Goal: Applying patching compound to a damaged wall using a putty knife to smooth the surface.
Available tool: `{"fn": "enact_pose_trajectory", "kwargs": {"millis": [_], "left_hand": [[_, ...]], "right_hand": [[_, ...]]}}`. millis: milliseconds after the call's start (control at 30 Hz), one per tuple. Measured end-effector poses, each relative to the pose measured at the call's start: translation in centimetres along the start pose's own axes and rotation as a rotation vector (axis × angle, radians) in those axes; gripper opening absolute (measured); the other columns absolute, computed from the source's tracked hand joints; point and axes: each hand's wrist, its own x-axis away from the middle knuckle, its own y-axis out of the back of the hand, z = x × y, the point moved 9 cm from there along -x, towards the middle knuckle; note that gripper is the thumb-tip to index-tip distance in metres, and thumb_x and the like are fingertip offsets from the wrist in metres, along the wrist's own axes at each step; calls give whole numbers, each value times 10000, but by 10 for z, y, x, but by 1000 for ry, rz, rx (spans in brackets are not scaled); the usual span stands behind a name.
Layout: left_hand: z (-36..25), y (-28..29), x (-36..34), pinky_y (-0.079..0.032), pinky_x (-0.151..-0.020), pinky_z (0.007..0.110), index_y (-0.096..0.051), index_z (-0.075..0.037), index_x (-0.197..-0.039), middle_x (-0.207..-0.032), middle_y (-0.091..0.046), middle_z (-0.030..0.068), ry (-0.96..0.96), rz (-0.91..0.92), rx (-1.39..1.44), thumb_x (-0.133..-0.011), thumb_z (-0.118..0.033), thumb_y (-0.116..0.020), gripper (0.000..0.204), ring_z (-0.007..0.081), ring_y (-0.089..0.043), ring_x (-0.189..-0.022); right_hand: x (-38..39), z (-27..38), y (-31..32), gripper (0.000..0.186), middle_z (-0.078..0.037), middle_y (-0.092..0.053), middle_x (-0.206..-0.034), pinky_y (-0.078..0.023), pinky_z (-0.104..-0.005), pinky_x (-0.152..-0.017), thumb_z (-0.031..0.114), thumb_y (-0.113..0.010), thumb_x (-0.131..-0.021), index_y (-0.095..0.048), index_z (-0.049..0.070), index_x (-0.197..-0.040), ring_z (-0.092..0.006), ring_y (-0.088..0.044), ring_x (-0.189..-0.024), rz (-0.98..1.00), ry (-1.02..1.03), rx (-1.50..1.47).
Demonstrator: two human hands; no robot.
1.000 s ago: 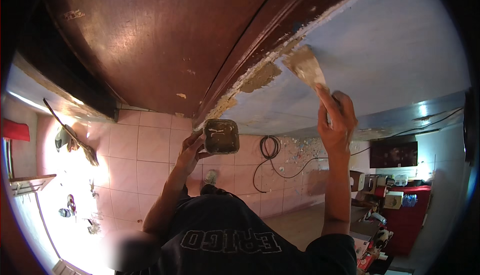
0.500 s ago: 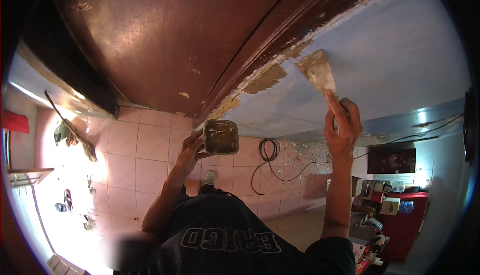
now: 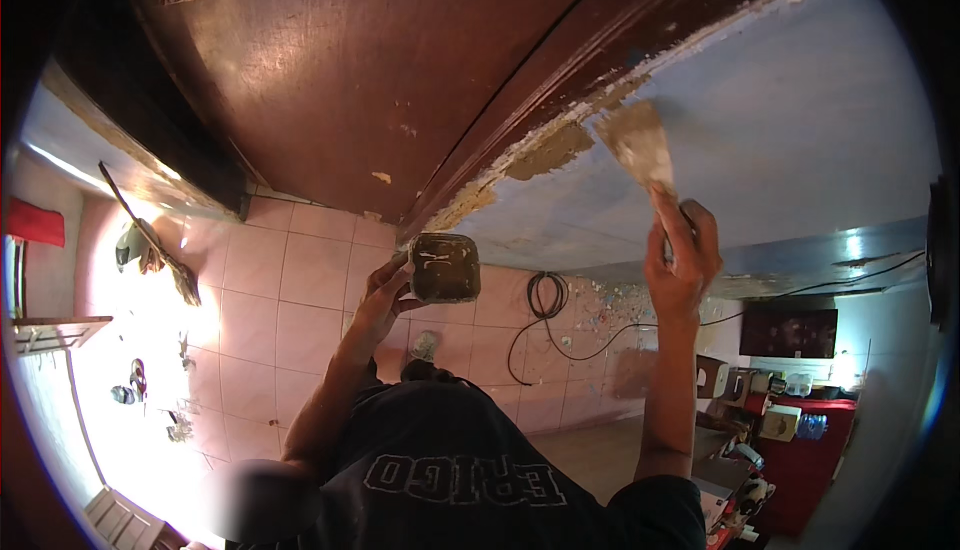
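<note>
My right hand [image 3: 686, 255] is closed round the handle of a putty knife [image 3: 640, 150], its wide blade smeared with tan filler. The blade's edge lies at the blue-grey wall [image 3: 790, 120], just right of a rough tan filler patch [image 3: 550, 153] that runs along the brown door frame [image 3: 540, 80]. In my left hand [image 3: 383, 295] is a small square container [image 3: 444, 268], gripped by its side and tilted so its inside shows. Brownish paste coats that inside, with pale streaks near the top.
A brown wooden door [image 3: 330, 60] fills the upper left. Below lie pink floor tiles [image 3: 310, 280], a coiled black cable [image 3: 546, 295] and scattered paint flecks. A broom-like stick [image 3: 150, 235] leans at the far left. Cluttered household items and a red cloth [image 3: 800, 470] stand at the lower right.
The view has shifted slightly, moving the door and wall a little rightward in the picture. The putty knife's blade has moved slightly nearer the filler patch. Both hands keep their holds.
</note>
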Motion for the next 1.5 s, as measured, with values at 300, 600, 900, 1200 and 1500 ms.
{"fn": "enact_pose_trajectory", "kwargs": {"millis": [300,600,900,1200,1500], "left_hand": [[-5,-5,4,-652,-827,350,-530,-23,-1455,-1256,-694,71,0,11,-2,-1044,-286,-599,492,145,-698,-1101],[-2,-7,3,-646,-850,365,-531,-18,-1452,-1265,-689,81,25,19,-24,-1041,-294,-604,500,152,-688,-1124],[-4,5,10,-646,-849,378,-549,-11,-1431,-1261,-689,84,-22,-7,10,-1038,-293,-611,488,164,-703,-1095],[-4,-3,6,-650,-832,371,-546,-16,-1439,-1237,-705,83,-7,10,-18,-1033,-293,-620,497,161,-704,-1092],[6,-1,13,-651,-859,400,-517,-8,-1463,-1268,-695,112,-3,48,5,-1039,-290,-611,518,193,-704,-1128]], "right_hand": [[8,0,-10,664,-33,-641,-1026,-569,-340,-614,-89,-751,-696,-755,262,-1259,-213,-656,-844,-9,56,60],[-10,7,-40,661,-36,-650,-995,-556,-344,-601,-88,-749,-682,-759,251,-1250,-213,-653,-847,5,114,3],[16,-19,-18,657,-34,-649,-1013,-573,-360,-637,-107,-728,-711,-756,260,-1255,-221,-659,-860,-1,61,-30],[-13,2,-31,660,-33,-642,-983,-550,-341,-568,-82,-746,-717,-739,270,-1275,-202,-622,-782,-11,165,1],[-9,16,-6,651,0,-644,-986,-553,-316,-564,-55,-759,-728,-731,282,-1284,-192,-625,-797,-3,56,26]]}}
